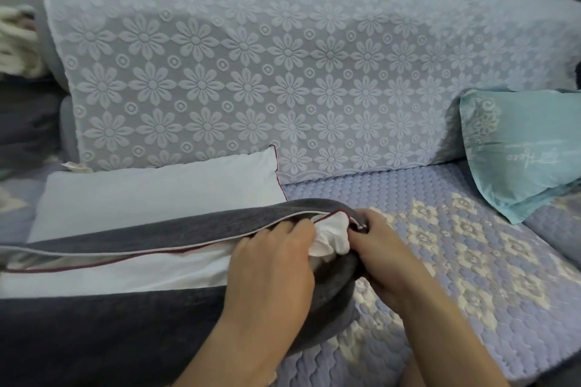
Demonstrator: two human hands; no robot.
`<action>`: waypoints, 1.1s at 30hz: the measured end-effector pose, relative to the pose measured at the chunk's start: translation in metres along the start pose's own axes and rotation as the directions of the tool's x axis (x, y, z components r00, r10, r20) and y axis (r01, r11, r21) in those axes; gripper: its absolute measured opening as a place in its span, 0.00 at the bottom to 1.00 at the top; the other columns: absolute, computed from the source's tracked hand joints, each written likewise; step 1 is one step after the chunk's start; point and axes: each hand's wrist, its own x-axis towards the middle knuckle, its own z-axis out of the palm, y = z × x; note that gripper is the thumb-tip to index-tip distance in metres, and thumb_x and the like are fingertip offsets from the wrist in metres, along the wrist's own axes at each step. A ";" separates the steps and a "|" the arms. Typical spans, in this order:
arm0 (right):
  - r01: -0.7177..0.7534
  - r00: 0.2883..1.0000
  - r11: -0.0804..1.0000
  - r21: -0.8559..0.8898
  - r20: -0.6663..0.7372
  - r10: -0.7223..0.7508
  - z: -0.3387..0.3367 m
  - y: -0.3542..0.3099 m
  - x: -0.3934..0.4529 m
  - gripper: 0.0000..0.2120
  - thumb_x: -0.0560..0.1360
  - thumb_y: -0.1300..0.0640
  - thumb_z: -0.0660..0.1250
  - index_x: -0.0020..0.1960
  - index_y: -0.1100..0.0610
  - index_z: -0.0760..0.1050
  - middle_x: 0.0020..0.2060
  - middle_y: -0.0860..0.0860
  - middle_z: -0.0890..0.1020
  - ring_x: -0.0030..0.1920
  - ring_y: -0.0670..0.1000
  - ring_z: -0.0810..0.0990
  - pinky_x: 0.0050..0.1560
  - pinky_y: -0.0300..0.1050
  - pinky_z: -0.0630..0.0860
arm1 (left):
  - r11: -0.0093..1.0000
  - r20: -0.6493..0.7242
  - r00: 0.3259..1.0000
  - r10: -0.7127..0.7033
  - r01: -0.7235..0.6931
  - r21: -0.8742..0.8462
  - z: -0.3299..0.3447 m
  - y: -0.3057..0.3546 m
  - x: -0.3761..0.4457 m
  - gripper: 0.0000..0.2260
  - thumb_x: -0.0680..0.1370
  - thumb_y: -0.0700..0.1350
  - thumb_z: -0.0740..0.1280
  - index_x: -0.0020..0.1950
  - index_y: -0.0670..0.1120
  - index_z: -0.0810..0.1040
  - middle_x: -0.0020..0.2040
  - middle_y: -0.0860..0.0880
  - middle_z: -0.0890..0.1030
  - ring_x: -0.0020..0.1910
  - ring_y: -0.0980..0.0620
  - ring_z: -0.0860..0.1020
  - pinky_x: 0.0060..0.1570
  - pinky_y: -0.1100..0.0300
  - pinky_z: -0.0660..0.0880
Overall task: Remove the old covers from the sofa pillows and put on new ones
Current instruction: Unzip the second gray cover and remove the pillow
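Grey cover [125, 317] lay lengthwise leftward along the sofa [440, 245]; at its right end the left hand [270, 264] pinched the white pillow [330, 236] corner, the right hand [377, 248] apparently gripping the cover's edge.

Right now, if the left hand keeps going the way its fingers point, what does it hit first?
The left hand points right and slightly up, into the bunched white pillow corner it is already touching at the dark grey cover opening. Just past that sits the right hand. Depth is uncertain.
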 end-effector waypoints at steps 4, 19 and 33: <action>0.119 0.983 0.886 -0.447 -0.070 -0.168 0.004 0.006 0.013 0.06 0.74 0.62 0.67 0.49 0.53 0.75 0.42 0.52 0.82 0.43 0.53 0.79 0.44 0.49 0.74 | 0.998 -0.030 0.998 0.056 -0.056 0.011 -0.033 0.001 -0.005 0.05 0.67 0.45 0.66 0.39 0.53 0.71 0.33 0.51 0.78 0.28 0.43 0.77 0.25 0.55 0.68; 0.170 0.982 0.906 -0.388 -0.015 -0.190 -0.016 0.044 0.010 0.24 0.74 0.67 0.68 0.61 0.43 0.75 0.55 0.42 0.78 0.54 0.42 0.78 0.48 0.41 0.73 | 0.976 -0.177 0.984 0.014 -0.052 -0.211 -0.039 -0.058 -0.005 0.08 0.74 0.46 0.67 0.45 0.51 0.67 0.44 0.53 0.73 0.43 0.46 0.72 0.40 0.48 0.72; -0.178 0.984 0.731 -0.659 -0.122 0.130 -0.002 0.104 0.048 0.12 0.76 0.60 0.61 0.58 0.50 0.71 0.44 0.50 0.78 0.46 0.55 0.76 0.43 0.47 0.72 | 0.990 -0.332 0.943 -0.021 -0.027 -0.138 -0.048 -0.040 0.009 0.14 0.74 0.35 0.66 0.43 0.50 0.63 0.32 0.48 0.71 0.32 0.37 0.73 0.28 0.49 0.68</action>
